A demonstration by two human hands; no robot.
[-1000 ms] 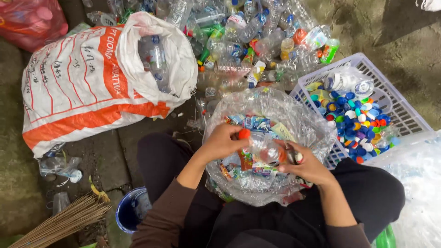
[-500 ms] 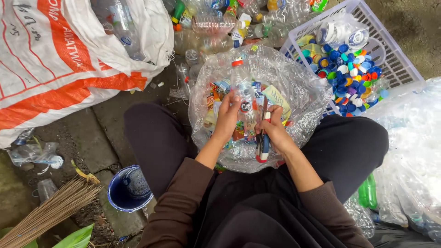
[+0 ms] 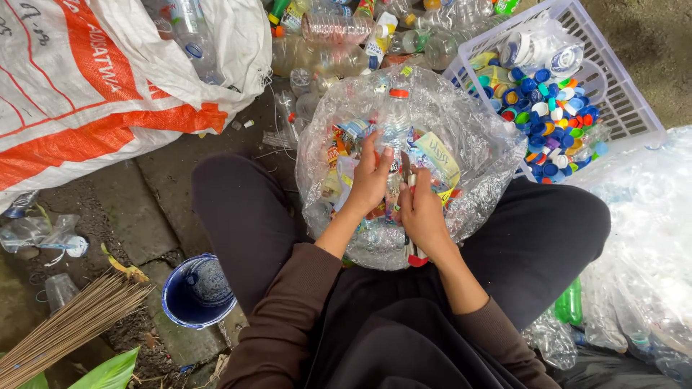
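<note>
Item, nearest: left hand (image 3: 369,184), fingers wrapped round a clear plastic bottle (image 3: 393,133) with a red cap (image 3: 398,94) still on it and its label not yet fully off; the bottle stands over the lap, above the clear plastic bag (image 3: 476,144).

Item, just right of it: right hand (image 3: 422,212), fingers closed on a small cutting tool (image 3: 408,169) with a red handle end, blade laid against the bottle's side.

Item, in the lap: the clear bag, holding stripped coloured labels and wrappers; it reads as partly filled, so a fair number of bottles appear done.

Item, near left on the ground: blue cup (image 3: 196,290), bundle of broom sticks (image 3: 65,331).

Item, right: white plastic basket (image 3: 620,94) with a heap of loose caps, blue, red, white and yellow.

Item, far: pile of unprocessed bottles (image 3: 339,36), many labelled and capped, so much seems left; far left, a white and orange sack (image 3: 86,79).
</note>
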